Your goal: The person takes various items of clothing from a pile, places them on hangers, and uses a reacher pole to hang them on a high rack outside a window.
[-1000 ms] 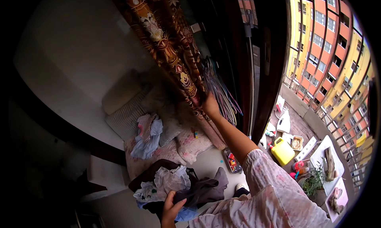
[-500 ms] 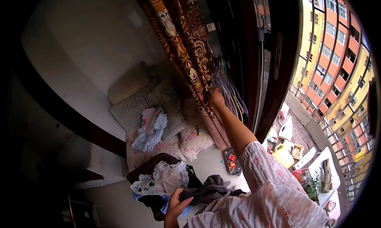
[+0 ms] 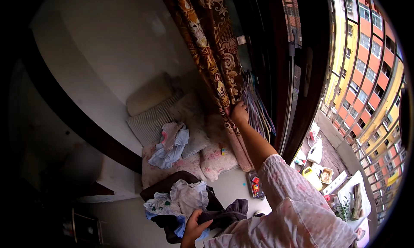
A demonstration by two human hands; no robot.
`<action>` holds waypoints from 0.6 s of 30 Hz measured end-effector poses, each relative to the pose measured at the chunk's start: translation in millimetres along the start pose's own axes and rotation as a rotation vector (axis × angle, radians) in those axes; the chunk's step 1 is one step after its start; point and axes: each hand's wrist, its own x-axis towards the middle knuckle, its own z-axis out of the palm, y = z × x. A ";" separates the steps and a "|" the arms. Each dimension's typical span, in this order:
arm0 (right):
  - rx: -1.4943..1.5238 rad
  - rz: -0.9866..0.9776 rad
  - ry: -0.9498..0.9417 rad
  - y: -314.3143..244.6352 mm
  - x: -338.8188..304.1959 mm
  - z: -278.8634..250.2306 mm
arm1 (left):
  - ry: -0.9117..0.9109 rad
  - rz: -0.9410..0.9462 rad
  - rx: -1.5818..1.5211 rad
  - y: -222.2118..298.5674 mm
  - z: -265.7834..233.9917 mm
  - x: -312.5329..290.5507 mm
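Note:
My right arm reaches out to a brown and gold patterned curtain [image 3: 219,77]. The fingers of my right hand [image 3: 240,113] are closed on the curtain's edge, beside a bunch of pale clothes hangers [image 3: 258,104]. Low in the view, my left hand [image 3: 195,225] is closed on a dark grey garment [image 3: 228,213], which spreads out to the right of the fingers. Just past that hand, a pale ruffled garment [image 3: 189,196] and other clothes lie heaped on a dark brown seat [image 3: 169,181].
Beyond the seat, a floral cushioned couch [image 3: 151,172] carries a striped pillow [image 3: 148,125] and a crumpled light blue garment [image 3: 170,153]. A clear box of colourful blocks [image 3: 255,185] sits on the floor. At right, a dark door frame [image 3: 304,75] borders a barred balcony with a yellow container [image 3: 311,179].
The view has shifted slightly, so the room sits a little lower and further right. Both hands keep their hold on the curtain and the dark grey garment.

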 end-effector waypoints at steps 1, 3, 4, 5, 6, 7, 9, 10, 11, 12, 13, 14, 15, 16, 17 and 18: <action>0.005 0.015 0.041 2.8 2.1 4.5 | -0.004 0.009 0.007 -3.0 -0.3 -1.1; 0.052 0.043 0.064 11.2 9.8 8.7 | -0.006 0.018 0.013 -4.4 0.7 -3.1; 0.028 0.053 0.030 16.2 16.1 8.0 | 0.001 0.006 -0.001 -4.0 2.1 -4.9; 0.003 0.064 -0.002 19.6 22.3 8.7 | 0.007 -0.006 -0.016 -3.9 2.8 -5.7; 0.014 0.081 -0.021 12.0 14.7 3.5 | 0.019 -0.011 -0.017 -5.5 0.3 -7.6; 0.011 0.081 -0.022 12.0 13.6 -2.7 | 0.020 -0.016 -0.027 -6.9 -0.2 -7.6; -0.006 -0.015 -0.031 14.7 11.9 -16.9 | 0.015 -0.021 -0.040 -7.3 -0.7 -5.1; -0.014 -0.018 0.010 7.3 -2.7 -31.4 | 0.011 -0.015 -0.012 -6.9 -2.3 -3.8; -0.018 -0.016 0.009 7.7 -2.8 -31.8 | 0.005 -0.009 0.016 -6.5 -3.9 -2.0; -0.048 -0.046 0.031 11.3 -2.2 -34.9 | -0.003 -0.011 0.013 -7.0 -5.3 1.0; -0.077 -0.076 0.054 13.7 -1.2 -37.2 | -0.027 0.001 0.030 -7.4 -6.8 4.6; -0.081 -0.071 0.059 14.6 0.3 -38.3 | -0.050 0.015 0.046 -6.7 -7.7 7.7; -0.046 -0.066 0.058 16.8 2.4 -38.1 | -0.060 0.014 0.044 -2.8 -6.5 10.4; -0.010 -0.062 0.059 17.9 4.6 -37.9 | -0.074 0.013 0.031 4.1 -4.5 12.9; -0.013 -0.059 0.067 17.5 7.4 -36.7 | -0.088 0.014 0.019 8.1 -3.7 14.8; 0.010 -0.090 0.081 11.0 4.4 -34.4 | -0.088 0.015 0.019 6.4 -5.5 14.8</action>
